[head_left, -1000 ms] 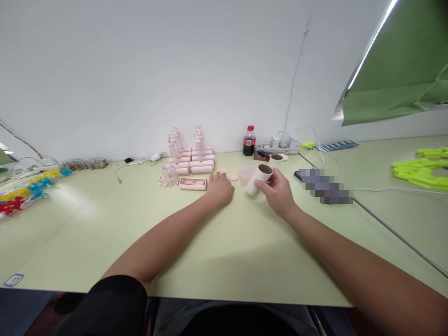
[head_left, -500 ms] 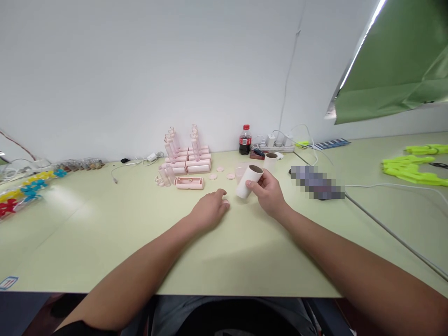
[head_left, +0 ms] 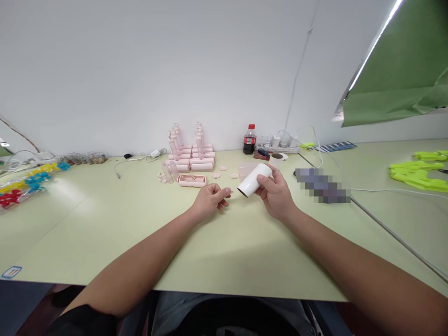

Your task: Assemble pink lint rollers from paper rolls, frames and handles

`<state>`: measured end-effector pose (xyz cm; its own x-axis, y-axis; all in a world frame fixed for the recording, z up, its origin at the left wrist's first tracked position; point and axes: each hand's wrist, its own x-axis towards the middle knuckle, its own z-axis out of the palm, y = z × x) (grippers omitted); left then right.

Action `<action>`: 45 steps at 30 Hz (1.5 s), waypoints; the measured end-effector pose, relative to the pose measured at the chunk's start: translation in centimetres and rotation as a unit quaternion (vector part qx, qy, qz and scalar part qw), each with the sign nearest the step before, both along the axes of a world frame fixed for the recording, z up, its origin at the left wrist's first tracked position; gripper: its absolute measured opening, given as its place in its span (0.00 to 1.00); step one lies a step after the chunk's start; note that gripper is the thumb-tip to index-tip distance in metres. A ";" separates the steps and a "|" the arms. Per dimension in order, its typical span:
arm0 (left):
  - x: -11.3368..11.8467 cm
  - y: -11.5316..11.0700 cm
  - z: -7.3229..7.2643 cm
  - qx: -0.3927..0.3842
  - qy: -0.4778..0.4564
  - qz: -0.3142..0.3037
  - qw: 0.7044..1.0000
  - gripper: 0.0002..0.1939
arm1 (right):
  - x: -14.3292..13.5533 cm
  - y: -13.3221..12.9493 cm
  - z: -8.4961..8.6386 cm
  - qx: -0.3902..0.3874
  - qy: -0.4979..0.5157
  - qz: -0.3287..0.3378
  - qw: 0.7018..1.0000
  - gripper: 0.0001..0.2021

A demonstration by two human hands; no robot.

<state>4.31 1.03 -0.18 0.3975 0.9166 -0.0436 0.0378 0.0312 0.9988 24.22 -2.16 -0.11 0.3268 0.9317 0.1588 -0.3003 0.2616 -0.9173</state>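
My right hand (head_left: 278,191) is closed around a white lint-roller refill roll (head_left: 255,181). The roll is tilted, its dark open end pointing down to the left. Facing that end, my left hand (head_left: 212,201) pinches a small pale piece (head_left: 231,192) between thumb and fingers; it looks like a pink disc seen edge-on, mostly hidden. Behind my left hand lies an open pink case (head_left: 192,180). Loose pink discs (head_left: 216,175) lie on the table past my hands. A second white roll (head_left: 276,160) stands upright behind my right hand.
Several pink cases (head_left: 202,163) with clear pink handles (head_left: 176,142) are stacked near the wall. A cola bottle (head_left: 249,140) stands beside a power strip (head_left: 289,149). A blurred-out item (head_left: 322,185) and cables lie right, with neon-yellow pieces (head_left: 416,175) farther out. Colourful bagged pieces (head_left: 33,182) lie left.
My left hand has lifted the small pink disc from the table into a pinch. My right hand has turned the roll, so its open end now points down-left. The view has shifted slightly.
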 end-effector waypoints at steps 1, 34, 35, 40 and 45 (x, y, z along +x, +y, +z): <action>0.1 0.0 0.0 -0.006 -0.018 0.002 1.000 0.22 | -0.1 -0.1 0.2 -0.004 0.013 0.005 1.000 0.27; 0.5 -0.6 0.2 0.096 -0.053 0.076 0.991 0.25 | -1.5 -2.6 -0.1 -0.034 -0.078 0.224 0.971 0.34; 0.6 -0.6 0.1 0.083 -0.055 0.066 0.993 0.24 | -1.4 -2.9 0.1 -0.006 -0.101 0.231 0.968 0.39; 1.8 -1.2 -0.4 0.019 -0.025 -0.023 0.999 0.21 | -0.8 -2.9 0.6 0.070 -0.330 0.125 0.933 0.38; 3.4 0.9 1.6 0.239 0.330 -0.070 0.911 0.25 | -0.3 -1.5 0.4 0.004 -0.371 0.052 0.927 0.19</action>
<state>7.66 1.97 1.46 0.5430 0.8363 0.0758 0.6052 -0.4523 0.6551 23.94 -3.61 0.28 0.0341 0.9496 0.3116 0.3887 0.2746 -0.8795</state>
